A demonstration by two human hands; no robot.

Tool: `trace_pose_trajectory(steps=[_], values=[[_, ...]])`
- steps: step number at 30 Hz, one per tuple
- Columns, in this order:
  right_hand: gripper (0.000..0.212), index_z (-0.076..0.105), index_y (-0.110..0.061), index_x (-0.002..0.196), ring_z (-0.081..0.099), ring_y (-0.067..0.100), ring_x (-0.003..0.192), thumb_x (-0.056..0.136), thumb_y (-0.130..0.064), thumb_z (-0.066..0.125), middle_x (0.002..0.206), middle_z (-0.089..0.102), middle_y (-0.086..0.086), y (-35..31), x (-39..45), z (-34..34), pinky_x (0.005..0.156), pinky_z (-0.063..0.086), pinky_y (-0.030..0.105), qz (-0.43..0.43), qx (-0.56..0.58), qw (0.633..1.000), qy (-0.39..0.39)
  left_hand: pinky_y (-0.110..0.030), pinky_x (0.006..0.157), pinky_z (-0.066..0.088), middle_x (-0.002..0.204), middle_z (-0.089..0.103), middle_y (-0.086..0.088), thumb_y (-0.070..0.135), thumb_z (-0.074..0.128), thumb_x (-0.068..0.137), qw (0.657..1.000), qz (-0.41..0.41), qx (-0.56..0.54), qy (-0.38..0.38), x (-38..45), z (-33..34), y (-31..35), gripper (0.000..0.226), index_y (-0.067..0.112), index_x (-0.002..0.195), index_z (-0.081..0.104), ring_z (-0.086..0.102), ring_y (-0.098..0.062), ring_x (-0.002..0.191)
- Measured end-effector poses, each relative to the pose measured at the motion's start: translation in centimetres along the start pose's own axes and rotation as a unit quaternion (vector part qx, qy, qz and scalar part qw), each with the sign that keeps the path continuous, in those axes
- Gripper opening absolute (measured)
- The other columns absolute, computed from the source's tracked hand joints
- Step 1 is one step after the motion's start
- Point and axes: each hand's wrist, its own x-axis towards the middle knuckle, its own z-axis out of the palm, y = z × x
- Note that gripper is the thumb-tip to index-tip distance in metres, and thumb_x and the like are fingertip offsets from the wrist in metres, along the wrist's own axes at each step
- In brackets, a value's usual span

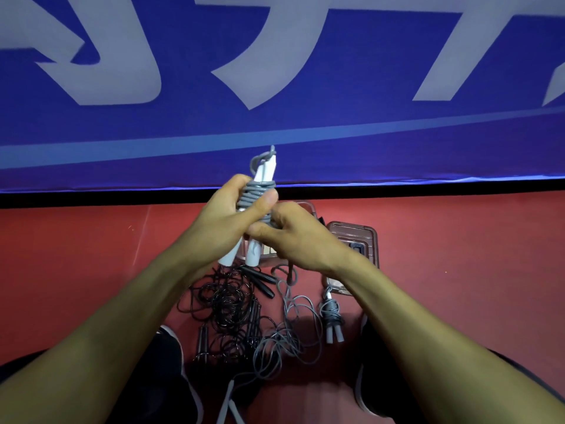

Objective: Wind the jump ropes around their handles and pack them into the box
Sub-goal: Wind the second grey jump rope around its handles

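My left hand (227, 214) grips a pair of white handles (255, 249) held upright, with grey rope (258, 194) coiled round their upper half. My right hand (293, 237) pinches the grey rope at the lowest coil, just below my left thumb. A transparent box (354, 237) lies on the red floor behind my right hand, partly hidden. On the floor below lie a wound grey rope with white handles (331, 316), a loose grey rope (284, 332) and a tangle of black ropes with black handles (232, 304).
A blue banner with white lettering (275, 87) stands across the back of the red floor (458, 270). My dark shoes (171, 362) sit on either side of the ropes. A small clear case (334, 286) lies right of the loose rope.
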Motion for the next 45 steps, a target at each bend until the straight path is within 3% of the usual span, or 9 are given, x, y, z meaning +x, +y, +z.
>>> trace_pose_trajectory(steps=[6, 10, 17, 22, 26, 31, 35, 40, 45], values=[[0.035, 0.062, -0.017, 0.074, 0.05, -0.007, 0.05, 0.106, -0.024, 0.051, 0.066, 0.051, -0.014, -0.4, -0.5, 0.1, 0.053, 0.037, 0.01, 0.031, 0.015, 0.999, -0.019, -0.035, 0.082, 0.06, 0.117, 0.071, -0.021, 0.031, 0.051, 0.093, 0.98, -0.047, -0.177, -0.082, -0.4, -0.2, 0.4, 0.049, -0.008, 0.121, 0.058, 0.069, -0.026, 0.098], [0.061, 0.062, -0.006, 0.057, 0.048, -0.003, 0.046, 0.101, -0.048, 0.054, 0.041, 0.046, -0.013, -0.1, -0.5, -0.1, 0.052, 0.032, 0.014, 0.054, -0.094, 0.994, 0.033, -0.04, 0.084, 0.058, 0.104, 0.074, -0.015, 0.026, 0.058, 0.089, 0.99, 0.008, -0.141, -0.001, -0.1, -0.2, 0.0, 0.031, 0.003, 0.108, 0.058, 0.07, -0.027, 0.09], [0.05, 0.053, -0.022, 0.057, 0.056, 0.015, 0.058, 0.085, -0.063, 0.059, 0.058, 0.06, -0.003, 0.0, -0.1, 1.7, 0.059, 0.049, 0.039, 0.042, -0.186, 0.978, 0.083, -0.03, 0.065, 0.055, 0.084, 0.067, -0.001, 0.024, 0.06, 0.101, 0.995, 0.052, -0.029, 0.078, 0.0, 0.8, -0.3, 0.01, 0.015, 0.103, 0.056, 0.066, -0.013, 0.074], [0.046, 0.057, -0.029, 0.057, 0.06, 0.012, 0.064, 0.096, -0.051, 0.049, 0.062, 0.064, -0.009, -0.5, -0.2, 1.7, 0.068, 0.049, 0.037, 0.04, -0.162, 0.985, 0.052, -0.03, 0.069, 0.054, 0.09, 0.071, -0.002, 0.045, 0.05, 0.1, 0.998, 0.031, -0.01, 0.053, 0.1, 0.7, -0.3, 0.036, 0.012, 0.109, 0.059, 0.066, -0.015, 0.076], [0.046, 0.062, -0.01, 0.085, 0.064, 0.022, 0.079, 0.103, -0.05, 0.047, 0.082, 0.071, 0.006, -0.3, -0.4, 1.2, 0.08, 0.054, 0.043, 0.042, -0.099, 0.994, -0.025, -0.04, 0.086, 0.057, 0.112, 0.076, -0.007, 0.043, 0.039, 0.105, 0.999, 0.013, -0.033, -0.002, -0.1, -0.3, -0.1, 0.046, 0.008, 0.121, 0.064, 0.07, -0.024, 0.096], [0.032, 0.061, -0.022, 0.082, 0.047, 0.007, 0.059, 0.099, -0.049, 0.058, 0.066, 0.054, -0.005, -0.1, -0.5, 0.7, 0.06, 0.04, 0.026, 0.031, -0.119, 0.992, -0.02, -0.031, 0.077, 0.059, 0.098, 0.074, -0.006, 0.034, 0.051, 0.102, 0.998, 0.044, -0.029, -0.019, -0.2, -0.6, 0.0, 0.038, 0.001, 0.117, 0.064, 0.069, -0.018, 0.086], [0.057, 0.052, -0.015, 0.055, 0.038, 0.009, 0.045, 0.092, -0.058, 0.064, 0.049, 0.043, -0.002, 0.6, -0.4, 0.4, 0.048, 0.029, 0.023, 0.063, -0.151, 0.986, 0.015, -0.022, 0.073, 0.054, 0.091, 0.071, 0.003, 0.024, 0.075, 0.086, 0.997, 0.061, -0.027, 0.042, -0.1, -0.6, -0.1, 0.036, 0.009, 0.113, 0.057, 0.067, -0.007, 0.081], [0.047, 0.063, -0.014, 0.064, 0.05, 0.02, 0.057, 0.097, -0.048, 0.062, 0.06, 0.059, 0.011, 0.3, -0.2, 1.2, 0.058, 0.04, 0.034, -0.007, -0.153, 0.988, 0.014, -0.025, 0.061, 0.05, 0.068, 0.059, 0.015, 0.035, 0.089, 0.07, 0.993, 0.037, -0.005, 0.108, 0.3, -1.0, -0.2, 0.056, 0.014, 0.102, 0.047, 0.057, -0.006, 0.061], [0.046, 0.054, -0.003, 0.073, 0.034, 0.014, 0.056, 0.103, -0.038, 0.055, 0.061, 0.039, 0.001, 0.4, 0.1, 1.1, 0.053, 0.028, 0.022, -0.043, -0.156, 0.987, 0.022, -0.034, 0.076, 0.058, 0.094, 0.072, -0.003, 0.046, 0.059, 0.096, 0.992, -0.009, -0.112, 0.048, 0.2, -0.7, 0.3, 0.039, 0.01, 0.112, 0.06, 0.066, -0.016, 0.081]])
